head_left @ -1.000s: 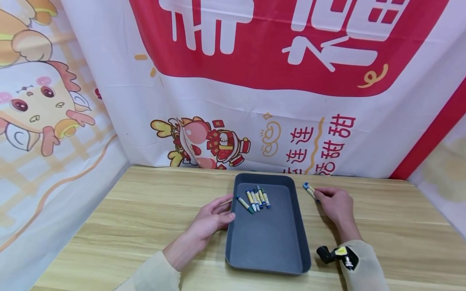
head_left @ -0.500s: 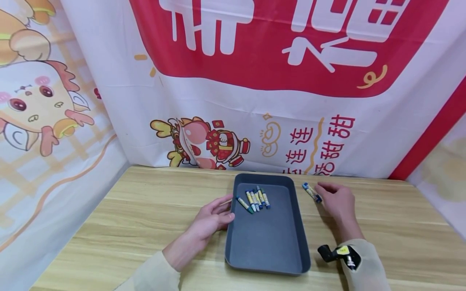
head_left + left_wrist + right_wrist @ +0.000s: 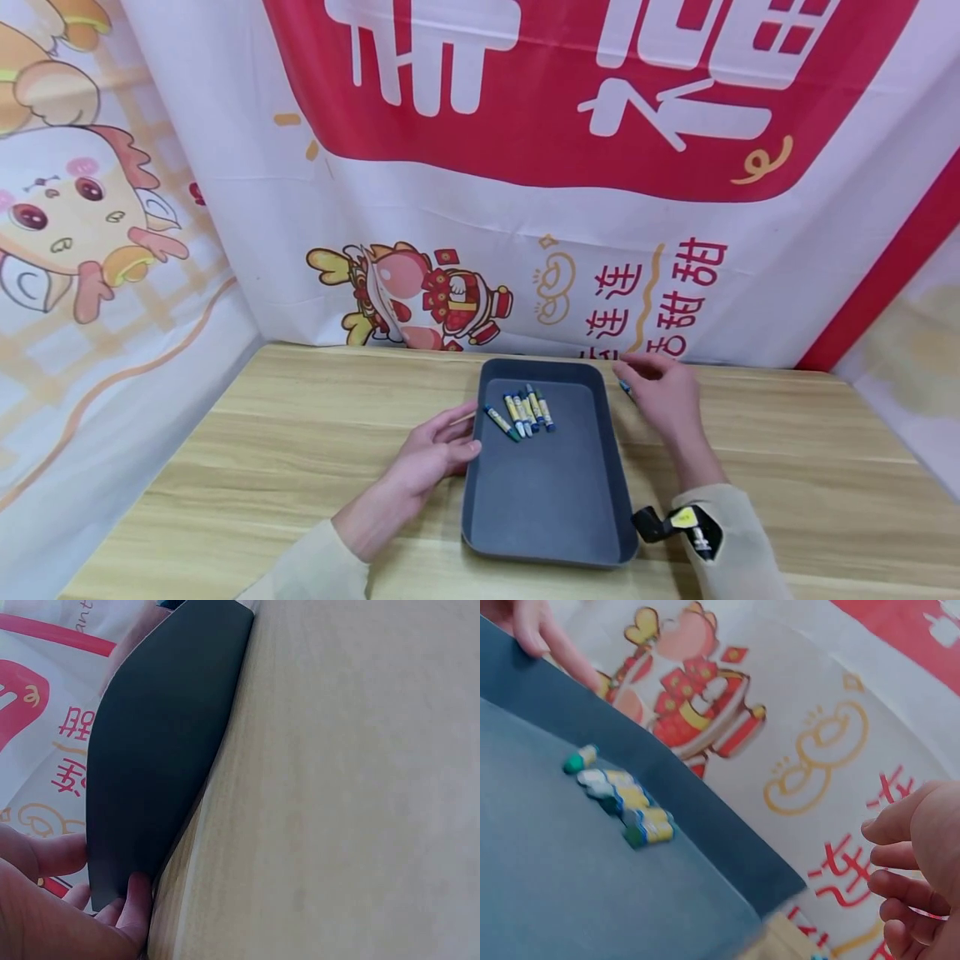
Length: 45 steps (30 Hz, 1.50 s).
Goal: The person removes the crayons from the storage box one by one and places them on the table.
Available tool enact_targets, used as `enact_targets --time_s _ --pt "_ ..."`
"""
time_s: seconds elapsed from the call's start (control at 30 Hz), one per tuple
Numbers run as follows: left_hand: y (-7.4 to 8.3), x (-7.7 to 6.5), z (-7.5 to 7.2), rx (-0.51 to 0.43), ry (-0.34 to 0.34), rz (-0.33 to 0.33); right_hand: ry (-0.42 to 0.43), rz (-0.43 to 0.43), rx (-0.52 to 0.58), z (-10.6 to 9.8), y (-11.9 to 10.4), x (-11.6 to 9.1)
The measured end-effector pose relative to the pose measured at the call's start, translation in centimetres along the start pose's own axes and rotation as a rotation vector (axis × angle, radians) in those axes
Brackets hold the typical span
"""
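A dark grey rectangular tray (image 3: 551, 492) holds several crayons (image 3: 528, 410) in yellow wrappers near its far left. My left hand (image 3: 423, 454) pinches the tray's left wall; in the left wrist view, fingertips (image 3: 136, 904) press its outer face while another digit reaches behind the rim. To the right of the tray, my right hand (image 3: 663, 396) hovers with loosely bent fingers. Only the blue end of a crayon (image 3: 626, 387) shows beside its fingertips; the rest is hidden. In the right wrist view, no object is visible between the fingers of my right hand (image 3: 919, 870).
The tray stands on a wood-grain table (image 3: 300, 433). Behind it hangs a white and red printed cloth (image 3: 480, 208), which meets the table's back edge. Another printed cloth (image 3: 135, 358) borders the left side. A black camera mount (image 3: 678, 525) sits on my right wrist.
My right hand has moved left and slightly away from me, now covering most of the spot where two crayons lay side by side. My left hand and the tray have stayed in place.
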State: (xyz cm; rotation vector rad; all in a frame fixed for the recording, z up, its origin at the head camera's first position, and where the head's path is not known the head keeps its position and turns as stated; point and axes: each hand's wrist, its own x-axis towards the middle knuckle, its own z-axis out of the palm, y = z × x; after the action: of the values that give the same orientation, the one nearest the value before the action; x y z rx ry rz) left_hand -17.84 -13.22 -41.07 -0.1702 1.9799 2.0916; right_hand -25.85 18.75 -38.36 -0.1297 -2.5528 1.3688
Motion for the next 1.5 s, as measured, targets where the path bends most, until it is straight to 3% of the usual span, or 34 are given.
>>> enact_targets --time_s 0.57,1.5 --pt "0.0 0.1 0.0 0.001 -0.007 -0.008 -0.119 -0.062 0.040 3.2 -2.5 -1.6" --pt "-0.2 0.0 0.0 0.014 -0.005 -0.022 -0.188 -0.056 0.050 5.1 -3.8 -2.8"
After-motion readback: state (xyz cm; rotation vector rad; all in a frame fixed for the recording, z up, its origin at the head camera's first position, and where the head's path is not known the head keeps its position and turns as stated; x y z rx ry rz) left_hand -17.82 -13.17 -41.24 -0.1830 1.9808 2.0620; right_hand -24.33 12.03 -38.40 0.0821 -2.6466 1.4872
